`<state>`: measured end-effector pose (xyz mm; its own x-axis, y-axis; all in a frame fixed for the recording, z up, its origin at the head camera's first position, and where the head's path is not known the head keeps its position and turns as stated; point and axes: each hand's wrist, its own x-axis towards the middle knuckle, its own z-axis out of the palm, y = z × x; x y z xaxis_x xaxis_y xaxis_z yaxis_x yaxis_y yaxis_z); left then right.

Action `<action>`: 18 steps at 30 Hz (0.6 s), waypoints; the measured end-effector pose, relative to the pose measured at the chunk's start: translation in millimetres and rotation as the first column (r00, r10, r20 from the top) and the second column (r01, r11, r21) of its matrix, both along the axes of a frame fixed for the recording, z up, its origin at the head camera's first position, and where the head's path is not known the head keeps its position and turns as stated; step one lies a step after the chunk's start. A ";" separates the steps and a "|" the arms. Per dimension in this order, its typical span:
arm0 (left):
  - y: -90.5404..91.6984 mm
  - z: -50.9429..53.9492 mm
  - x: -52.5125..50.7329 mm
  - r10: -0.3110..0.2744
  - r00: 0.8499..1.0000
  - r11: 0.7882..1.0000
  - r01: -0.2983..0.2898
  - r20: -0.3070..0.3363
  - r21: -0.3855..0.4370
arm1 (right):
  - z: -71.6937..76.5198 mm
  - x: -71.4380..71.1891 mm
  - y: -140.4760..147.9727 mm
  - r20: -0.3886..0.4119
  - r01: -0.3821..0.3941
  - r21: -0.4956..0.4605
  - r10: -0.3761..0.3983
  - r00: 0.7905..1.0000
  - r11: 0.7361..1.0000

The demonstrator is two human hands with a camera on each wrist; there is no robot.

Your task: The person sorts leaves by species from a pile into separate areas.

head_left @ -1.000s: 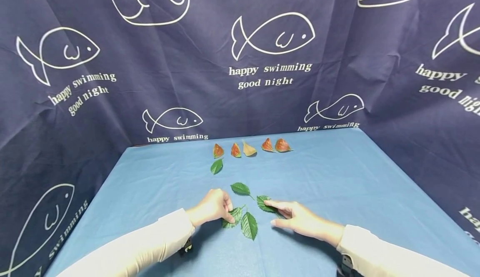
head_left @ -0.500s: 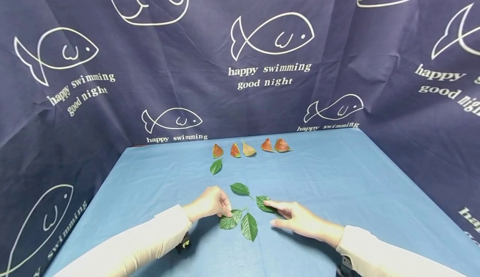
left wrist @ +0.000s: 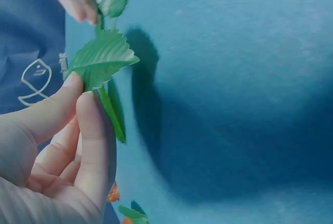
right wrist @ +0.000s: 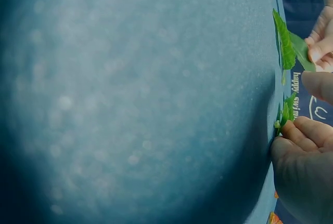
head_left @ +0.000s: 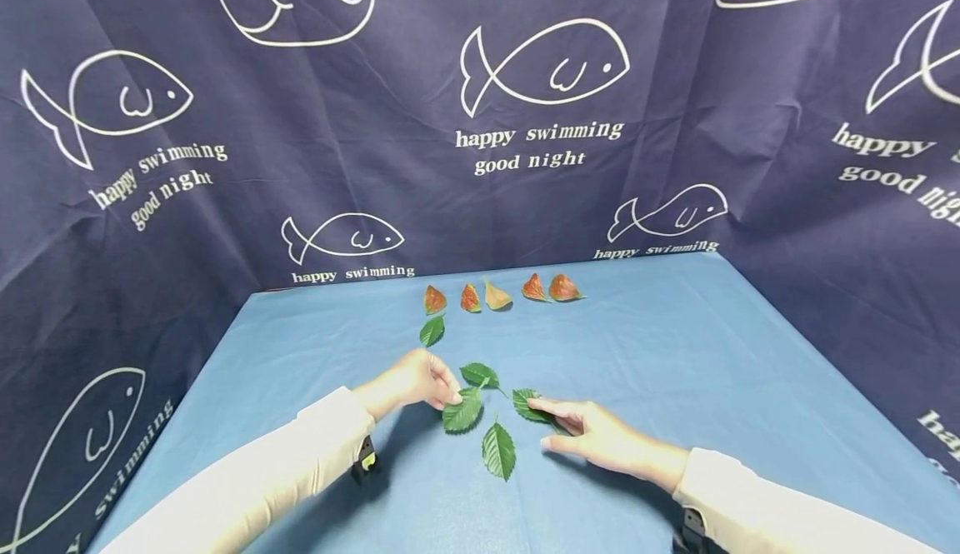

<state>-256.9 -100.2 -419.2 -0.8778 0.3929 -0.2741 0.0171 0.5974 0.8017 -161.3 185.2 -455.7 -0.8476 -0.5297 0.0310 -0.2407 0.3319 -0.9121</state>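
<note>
My left hand (head_left: 420, 379) pinches a serrated green leaf (head_left: 462, 412) between thumb and index finger. In the left wrist view this leaf (left wrist: 101, 60) is lifted off the cloth. My right hand (head_left: 603, 437) rests its fingertips on another green leaf (head_left: 522, 402), with the thumb apart from it; the hand partly covers that leaf. Between the hands lies a green leaf (head_left: 498, 451) with its stem pointing away from me. A further green leaf (head_left: 477, 373) lies behind the held one, which overlaps its near edge in the head view.
Along the far side of the blue cloth-covered table (head_left: 660, 346) lie several dry leaves, among them a yellow leaf (head_left: 497, 296) and a red leaf (head_left: 564, 288). A small green leaf (head_left: 432, 331) lies before the leftmost one. A dark fish-print curtain (head_left: 540, 196) encloses the table.
My left hand has shifted left and away from me, then lifted the pinched leaf off the cloth beside the front leaf. The right hand has stayed in place.
</note>
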 end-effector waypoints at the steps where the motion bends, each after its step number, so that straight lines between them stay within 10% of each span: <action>1: 0.6 1.4 -2.0 0.013 1.000 1.000 -0.013 0.002 0.011 | -0.2 0.0 0.0 0.001 0.001 0.001 -0.001 1.000 1.000; 18: 8.9 10.4 -27.5 0.193 0.978 0.979 -0.187 -0.079 0.078 | 1.2 0.8 -0.4 0.003 -0.002 0.005 0.002 1.000 1.000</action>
